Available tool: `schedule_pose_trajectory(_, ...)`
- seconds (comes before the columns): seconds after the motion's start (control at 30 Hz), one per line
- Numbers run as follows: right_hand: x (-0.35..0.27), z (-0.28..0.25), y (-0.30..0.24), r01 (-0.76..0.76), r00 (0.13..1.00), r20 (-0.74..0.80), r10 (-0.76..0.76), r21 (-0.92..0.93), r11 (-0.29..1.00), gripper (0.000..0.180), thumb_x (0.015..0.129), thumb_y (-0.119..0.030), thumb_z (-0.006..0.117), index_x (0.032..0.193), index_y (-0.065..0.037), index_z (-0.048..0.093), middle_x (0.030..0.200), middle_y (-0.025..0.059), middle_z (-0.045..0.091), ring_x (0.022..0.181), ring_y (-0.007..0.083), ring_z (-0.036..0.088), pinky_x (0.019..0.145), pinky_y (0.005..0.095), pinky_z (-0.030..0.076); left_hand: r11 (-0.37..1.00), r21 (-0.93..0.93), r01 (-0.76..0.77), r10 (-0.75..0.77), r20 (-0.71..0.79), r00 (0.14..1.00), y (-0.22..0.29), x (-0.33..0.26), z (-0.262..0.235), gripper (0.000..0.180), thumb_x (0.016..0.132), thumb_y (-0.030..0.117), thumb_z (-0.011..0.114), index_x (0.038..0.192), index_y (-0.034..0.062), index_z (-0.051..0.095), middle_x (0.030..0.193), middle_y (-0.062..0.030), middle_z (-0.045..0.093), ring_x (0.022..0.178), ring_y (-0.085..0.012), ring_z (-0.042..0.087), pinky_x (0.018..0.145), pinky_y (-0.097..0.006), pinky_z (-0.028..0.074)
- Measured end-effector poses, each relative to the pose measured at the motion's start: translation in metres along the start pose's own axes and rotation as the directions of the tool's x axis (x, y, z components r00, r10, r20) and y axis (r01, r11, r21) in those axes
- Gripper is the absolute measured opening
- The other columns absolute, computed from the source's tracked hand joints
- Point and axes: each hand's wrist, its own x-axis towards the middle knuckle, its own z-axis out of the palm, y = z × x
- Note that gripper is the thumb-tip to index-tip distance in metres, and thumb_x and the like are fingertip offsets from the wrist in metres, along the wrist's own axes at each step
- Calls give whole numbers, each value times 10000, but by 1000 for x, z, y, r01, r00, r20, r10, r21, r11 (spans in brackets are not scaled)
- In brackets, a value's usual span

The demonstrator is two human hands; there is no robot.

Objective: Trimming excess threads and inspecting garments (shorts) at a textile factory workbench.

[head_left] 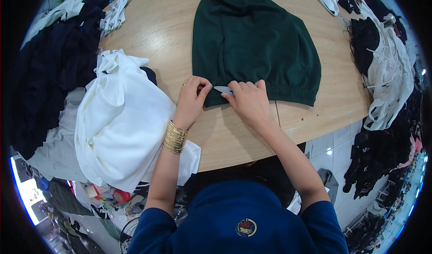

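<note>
A dark green garment (265, 42) with a gathered elastic waistband lies on the wooden table, its waistband edge toward me. My left hand (192, 94), with gold bangles at the wrist, is at the left end of that waistband. Its thumb and index finger are pinched together over the green cloth; whatever is between them is too small to make out. In my right hand (249, 100) is a pair of thread snips (221, 89), mostly covered by the fingers. The pale pointed blades aim left at my left fingertips, and a bit of blue shows by the thumb.
White cloth (121, 119) is heaped beside my left forearm and hangs over the table's front edge. Dark navy garments (58, 69) pile up farther left. White strips (116, 14) lie at the back left. White straps and cloth (387, 69) line the right edge.
</note>
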Motion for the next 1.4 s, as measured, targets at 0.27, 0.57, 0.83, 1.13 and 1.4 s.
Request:
schedule_pose_trajectory(0.27,1,1,2,6,1000,-22,-6,-8,1000,225,817,-320,588,769,-112,518,641,25,564,633,183,545,663,343,325,993,-68,100,-99,24,995,4,2,3,82,839,80,563,851,0,563,826,-90,542,742,-194,529,684,-282,431)
schedule_pose_trajectory(0.57,-53,-31,16,-71,997,32,65,232,970,307,758,-342,648,878,-83,534,731,58,592,679,231,574,683,349,346,902,-353,249,-233,88,968,24,-32,-22,120,899,123,504,853,36,572,825,-23,563,722,-102,514,623,-222,406)
schedule_pose_trajectory(0.83,-121,-96,123,-668,735,-41,677,128,733,152,734,-91,585,884,-99,611,798,124,615,725,293,590,601,380,439,958,18,286,-232,634,738,66,-47,-68,151,881,148,520,856,31,614,865,-63,611,690,-131,578,589,-239,444)
schedule_pose_trajectory(1.13,-98,-38,129,-389,905,-212,368,-67,919,424,738,-99,590,1150,-191,555,795,87,494,696,284,531,621,389,420,712,650,-265,210,162,964,25,11,49,453,891,324,473,1280,93,447,1357,-124,387,1258,-307,340,1045,-436,240)
schedule_pose_trajectory(1.4,-154,-51,102,-430,857,-235,459,164,888,416,704,-37,573,1091,-186,598,761,85,474,663,279,520,580,378,412,752,609,-253,167,195,967,47,-39,42,468,865,320,512,1282,115,455,1356,-99,402,1265,-285,349,1045,-435,235)
